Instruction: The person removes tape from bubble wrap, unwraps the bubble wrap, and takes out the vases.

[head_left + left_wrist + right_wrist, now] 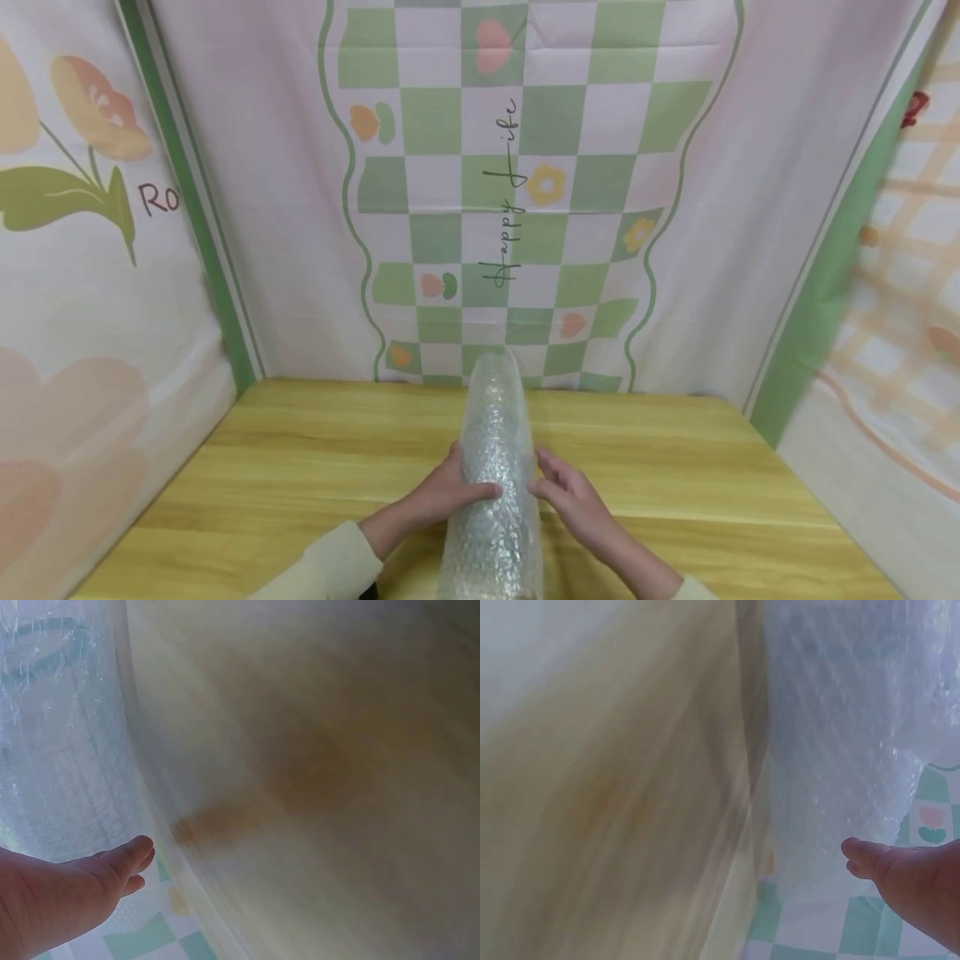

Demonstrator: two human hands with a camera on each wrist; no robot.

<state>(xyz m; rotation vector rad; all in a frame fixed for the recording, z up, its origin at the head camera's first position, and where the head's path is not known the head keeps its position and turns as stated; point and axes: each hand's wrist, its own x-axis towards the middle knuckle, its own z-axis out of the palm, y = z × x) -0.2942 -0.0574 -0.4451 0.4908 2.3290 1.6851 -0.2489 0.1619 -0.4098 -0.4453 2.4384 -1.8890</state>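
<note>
Bubble wrap nearest, clear and glossy: one long bundle [495,537], pointing away over the tabletop [660,467], near end cut off by the frame; whether fully resting or slightly tilted, cannot tell. Along its left flank, left grip [442,492], spread wide, straight thumb laid on top, other fingers partly hidden. Opposite, right grip [577,500], loosely spread, thumb tip at the right edge, nothing enclosed. Judged light for its bulk, soft-skinned, slick; core stiffness unknown. Best held between both palms around mid-length, with gentle pressure to spare the bubbles. Beyond the far end, green-and-white checked backdrop [551,117].
</note>
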